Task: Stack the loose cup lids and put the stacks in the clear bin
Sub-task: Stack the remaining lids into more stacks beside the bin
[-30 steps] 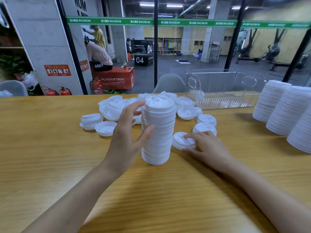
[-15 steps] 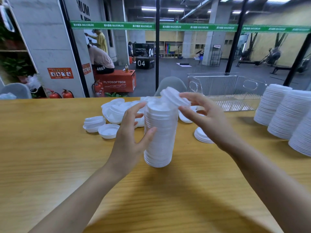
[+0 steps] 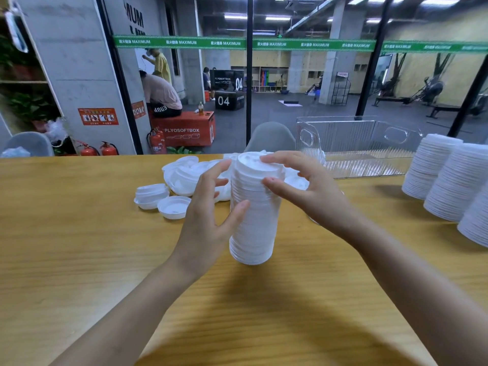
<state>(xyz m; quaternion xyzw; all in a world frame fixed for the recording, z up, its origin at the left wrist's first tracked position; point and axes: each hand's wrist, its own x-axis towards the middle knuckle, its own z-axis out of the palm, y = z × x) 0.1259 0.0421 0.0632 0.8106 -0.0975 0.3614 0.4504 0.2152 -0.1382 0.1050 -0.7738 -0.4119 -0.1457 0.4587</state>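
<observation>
Head camera: a person's left hand (image 3: 208, 207) cups the near side of a tall stack (image 3: 253, 228) of white cup lids standing on the wooden table (image 3: 79, 247), thumb against its wall and fingers curving round the far side. The right hand (image 3: 317, 191) pinches the top lid (image 3: 257, 165), fingertips across its crown and thumb at its rim, apparently seating it. Just beyond the left hand lies a heap of loose lids (image 3: 182, 178), some upside down, some already nested in twos and threes. Beyond the right hand stands the clear bin (image 3: 356, 146), with no stack visible inside it. Well out past the right hand, three finished stacks (image 3: 454, 180) lean on the table. By this showing, stacking is well along, but the heap remains to be gathered and nothing has yet gone into the bin.
</observation>
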